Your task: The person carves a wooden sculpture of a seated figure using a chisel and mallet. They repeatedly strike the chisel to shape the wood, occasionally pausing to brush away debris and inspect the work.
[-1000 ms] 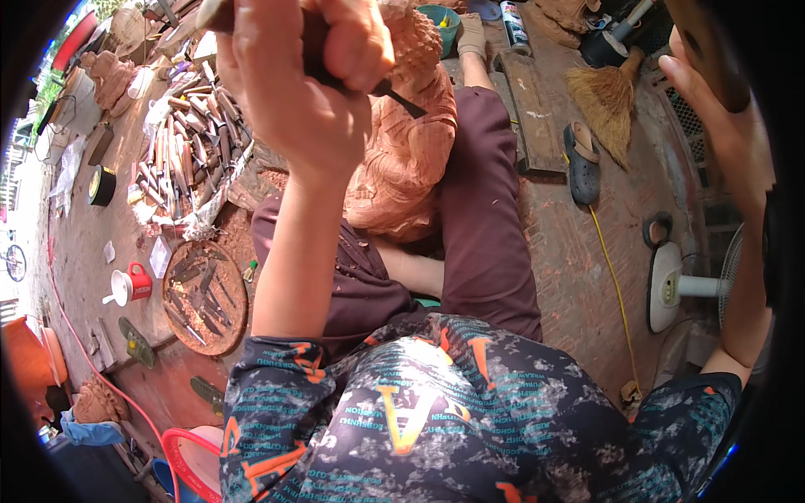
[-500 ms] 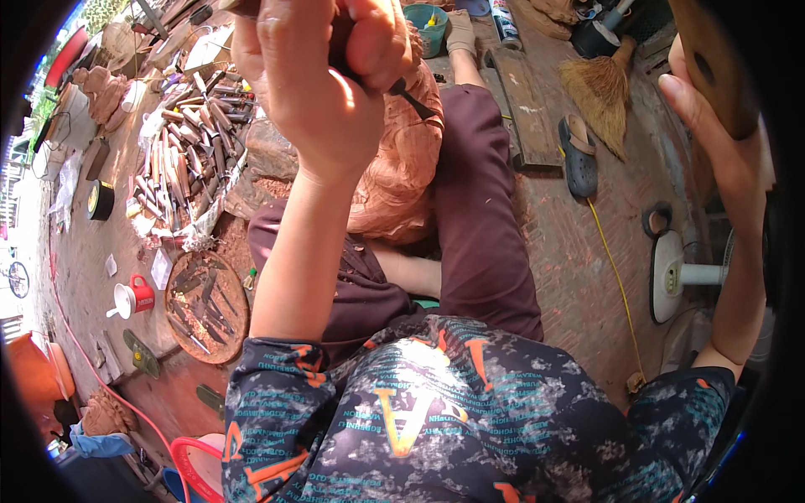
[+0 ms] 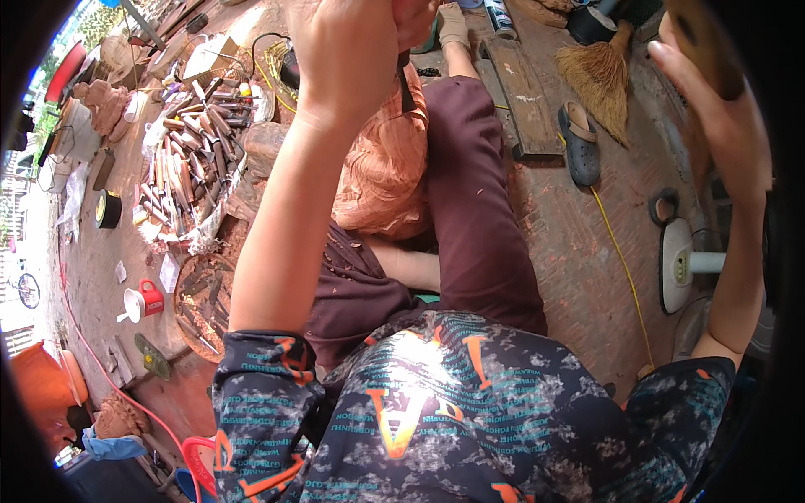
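A reddish-brown wood carving (image 3: 381,180) stands between my legs, its surface covered in cut folds. My left hand (image 3: 344,63), at the top of the view, is closed around a chisel (image 3: 407,90). The chisel's dark blade points down over the carving's upper right side; I cannot tell whether it touches. Its handle is mostly hidden by my fingers. My right hand (image 3: 713,117) is raised at the far right, gripping a brown wooden mallet (image 3: 708,50), partly cut off by the dark rim of the picture.
Left lie a heap of carving tools (image 3: 189,159), a round board (image 3: 186,323) with more tools, and a red and white mug (image 3: 144,302). On the right are a wooden plank (image 3: 524,101), a straw broom (image 3: 599,80), a grey clog (image 3: 580,147), a yellow cord (image 3: 619,243) and a fan (image 3: 675,267).
My left hand has shifted slightly right and up with the chisel, whose blade now points more steeply down. My right hand, still raised with the mallet, has moved slightly left. The view has shifted a little.
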Demonstrator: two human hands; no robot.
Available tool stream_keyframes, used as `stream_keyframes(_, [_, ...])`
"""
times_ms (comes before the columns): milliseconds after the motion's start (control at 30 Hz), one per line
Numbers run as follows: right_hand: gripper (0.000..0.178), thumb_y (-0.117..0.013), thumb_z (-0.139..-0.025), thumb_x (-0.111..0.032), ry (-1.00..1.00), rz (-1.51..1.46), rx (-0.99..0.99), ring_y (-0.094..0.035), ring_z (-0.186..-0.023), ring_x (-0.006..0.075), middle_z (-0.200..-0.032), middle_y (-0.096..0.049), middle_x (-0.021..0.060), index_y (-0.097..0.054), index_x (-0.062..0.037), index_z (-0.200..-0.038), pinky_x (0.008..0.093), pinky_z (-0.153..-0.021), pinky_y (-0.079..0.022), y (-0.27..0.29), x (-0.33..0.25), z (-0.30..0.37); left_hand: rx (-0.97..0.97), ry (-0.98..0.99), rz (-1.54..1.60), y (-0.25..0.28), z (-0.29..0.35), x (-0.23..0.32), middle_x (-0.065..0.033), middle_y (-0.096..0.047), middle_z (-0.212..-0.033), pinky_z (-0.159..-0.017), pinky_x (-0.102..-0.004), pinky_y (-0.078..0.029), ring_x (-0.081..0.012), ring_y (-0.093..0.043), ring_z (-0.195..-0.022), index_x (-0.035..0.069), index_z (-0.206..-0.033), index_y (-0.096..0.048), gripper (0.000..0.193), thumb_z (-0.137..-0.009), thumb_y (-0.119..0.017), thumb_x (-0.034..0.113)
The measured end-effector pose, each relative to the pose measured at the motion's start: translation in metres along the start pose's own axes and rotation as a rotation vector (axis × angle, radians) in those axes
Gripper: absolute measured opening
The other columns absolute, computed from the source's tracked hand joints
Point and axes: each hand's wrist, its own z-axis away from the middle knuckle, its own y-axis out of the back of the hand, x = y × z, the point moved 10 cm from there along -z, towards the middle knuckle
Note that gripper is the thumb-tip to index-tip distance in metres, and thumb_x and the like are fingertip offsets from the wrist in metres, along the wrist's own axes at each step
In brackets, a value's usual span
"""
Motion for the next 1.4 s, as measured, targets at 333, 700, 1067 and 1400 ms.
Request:
stream_keyframes(333, [0.045,-0.064,-0.094,-0.016,0.016,-0.007,0.034,-0.056,-0.086,0.0111,-0.093,-0.057,-0.0004,-0.051,-0.0085,-0.137,0.0266,-0.082,-0.046,-0.004,-0.003,0.003,0.011,0.163,-0.065,-0.011,-0.011,-0.015,0.0065,-0.037,-0.058,-0.040,-0.0200,-0.023,-0.0021,-0.032,-0.044,0.011,-0.093,-0.052,0.017,-0.097,-0.059,0.026])
stream_keyframes(700, [0.045,-0.062,-0.093,-0.011,-0.159,-0.250,0.059,-0.055,-0.082,0.0100,-0.091,-0.056,-0.0011,-0.052,-0.0105,-0.137,0.0264,-0.079,-0.046,-0.016,0.031,0.024,-0.337,0.079,-0.244,-0.052,-0.014,-0.018,0.0036,-0.051,-0.076,-0.056,-0.0210,-0.037,-0.0040,-0.043,-0.063,0.003,-0.108,-0.058,0.024,-0.095,-0.058,0.024])
stream_keyframes(1067, [0.052,-0.062,-0.089,-0.004,-0.429,-0.584,0.110,-0.046,-0.071,0.0049,-0.084,-0.053,-0.0025,-0.046,-0.0053,-0.139,0.0211,-0.066,-0.040,-0.049,0.022,0.083,-0.223,0.156,-0.019,-0.053,-0.011,-0.004,0.0022,-0.039,-0.057,-0.042,-0.0228,-0.026,-0.0058,-0.034,-0.046,0.005,-0.090,-0.053,0.024,-0.101,-0.049,0.027])
stream_keyframes(1400, [0.035,-0.064,-0.088,-0.004,-0.479,-0.745,0.110,-0.048,-0.071,0.0039,-0.085,-0.055,-0.0030,-0.054,-0.0022,-0.121,0.0203,-0.065,-0.039,-0.055,0.016,0.091,-0.068,0.284,-0.204,-0.048,-0.005,-0.015,0.0022,-0.037,-0.053,-0.040,-0.0227,-0.024,-0.0061,-0.031,-0.042,0.005,-0.090,-0.051,0.023,-0.100,-0.052,0.025])
